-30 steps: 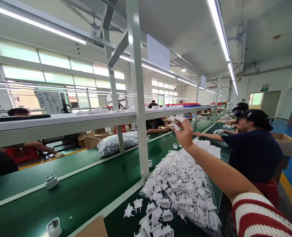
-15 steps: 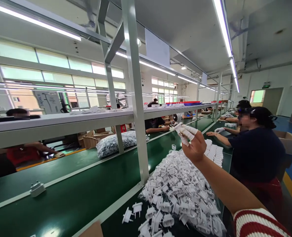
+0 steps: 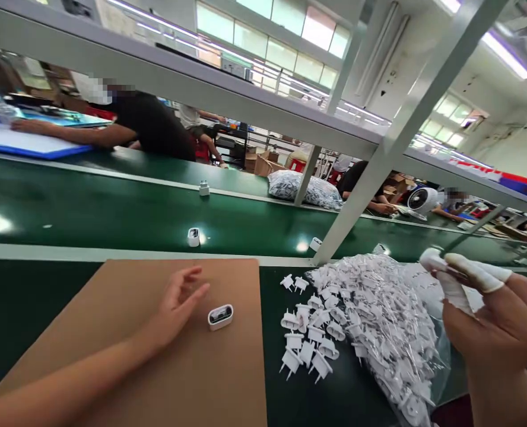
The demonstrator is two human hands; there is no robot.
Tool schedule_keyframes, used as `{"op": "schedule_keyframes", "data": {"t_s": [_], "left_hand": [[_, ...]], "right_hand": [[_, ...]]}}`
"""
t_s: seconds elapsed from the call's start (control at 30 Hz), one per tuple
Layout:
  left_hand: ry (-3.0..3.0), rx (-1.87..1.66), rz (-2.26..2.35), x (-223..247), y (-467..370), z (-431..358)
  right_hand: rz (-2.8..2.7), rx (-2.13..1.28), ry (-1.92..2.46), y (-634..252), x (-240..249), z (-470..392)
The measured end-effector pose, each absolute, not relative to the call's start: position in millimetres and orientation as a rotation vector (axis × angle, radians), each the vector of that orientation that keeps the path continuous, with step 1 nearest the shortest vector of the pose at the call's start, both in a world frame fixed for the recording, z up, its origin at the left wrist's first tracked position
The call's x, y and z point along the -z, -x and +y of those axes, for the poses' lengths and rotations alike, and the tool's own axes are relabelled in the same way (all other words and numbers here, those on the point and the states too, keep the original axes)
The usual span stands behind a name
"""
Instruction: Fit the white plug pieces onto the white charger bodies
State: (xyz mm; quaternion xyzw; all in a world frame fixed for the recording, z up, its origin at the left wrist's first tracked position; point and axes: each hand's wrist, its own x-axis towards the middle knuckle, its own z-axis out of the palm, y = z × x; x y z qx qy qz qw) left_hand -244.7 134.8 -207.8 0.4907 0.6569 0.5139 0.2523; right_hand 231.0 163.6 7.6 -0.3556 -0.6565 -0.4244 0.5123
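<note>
My left hand (image 3: 178, 305) is open over a brown cardboard sheet (image 3: 156, 385), its fingers loosely bent and nothing in them. Just right of its fingertips a white oval charger housing (image 3: 220, 318) lies with its hollow, dark inside facing up. At the right, my right hand (image 3: 490, 302) has white coverings on its fingers and pinches a small white plastic piece, mostly hidden by the fingertips. Below and left of that hand, a clear plastic bag spills a heap of white two-pin plug pieces (image 3: 379, 314). Several loose plug pieces (image 3: 308, 338) lie between heap and cardboard.
Beyond the cardboard runs a green conveyor belt (image 3: 112, 207) carrying a few white housings (image 3: 193, 237) and a plug charger (image 3: 204, 188). A slanting metal post (image 3: 361, 201) and overhead shelf (image 3: 245, 101) stand ahead. People sit across the belt, near a filled bag (image 3: 305, 187).
The view has swung left and down, bringing my left hand, the cardboard and the nearby housing into sight. My right hand stays raised beside the heap, still pinching.
</note>
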Motion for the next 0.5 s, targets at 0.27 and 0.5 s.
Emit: {"op": "schedule_keyframes", "data": {"t_s": [0.27,0.5], "left_hand": [[-1.434,-0.851,2.528,188.7,329.8,264.4],[-1.537,-0.933,2.571,219.3,350.8,283.7]], "right_hand": [[-1.559,0.826,0.973,-249.9,-57.6,223.2],[-1.419,0.656,1.06,-283.3,-122.1,304.4]]}}
